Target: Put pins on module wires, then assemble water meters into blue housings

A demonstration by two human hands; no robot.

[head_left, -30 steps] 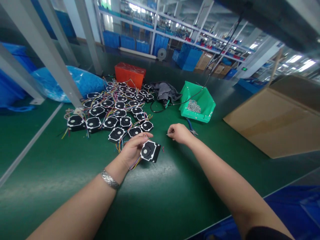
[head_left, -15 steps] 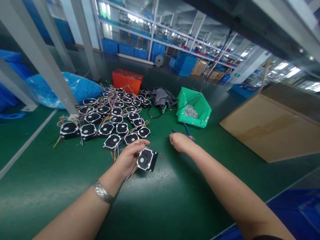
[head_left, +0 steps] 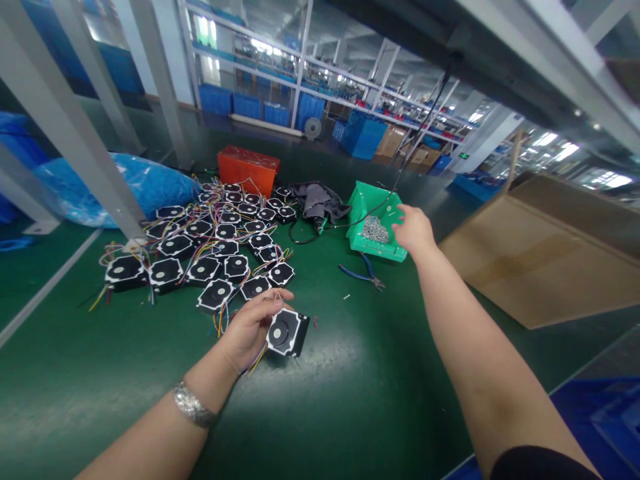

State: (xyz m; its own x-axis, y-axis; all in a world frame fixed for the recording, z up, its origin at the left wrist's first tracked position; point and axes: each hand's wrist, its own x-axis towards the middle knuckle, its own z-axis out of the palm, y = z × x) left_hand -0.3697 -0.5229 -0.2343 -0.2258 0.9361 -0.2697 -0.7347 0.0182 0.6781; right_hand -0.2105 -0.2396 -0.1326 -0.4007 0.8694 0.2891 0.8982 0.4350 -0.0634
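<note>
Motor (head_left: 286,333): in the head view, tilted in my left hand, nearer me than the other motors (head_left: 236,267).
Left hand (head_left: 250,330): closed on the motor's side; coloured wires (head_left: 257,360) hang beneath.
Right hand (head_left: 416,233): at the right side of the green bin (head_left: 370,193), fingers parted, nothing in them that I can make out; whether they touch it, I cannot tell.
Metal bits (head_left: 375,230): heaped in the bin.
Pliers (head_left: 367,275): before the bin, a pale bit (head_left: 347,297) lying near.
Slip risk: gripped by one side, the motor could drop if my fingers slacken.
Wire risk: its leads could snag neighbouring ones if I pull away.
Spill risk: bumping the bin could scatter the bits.
</note>
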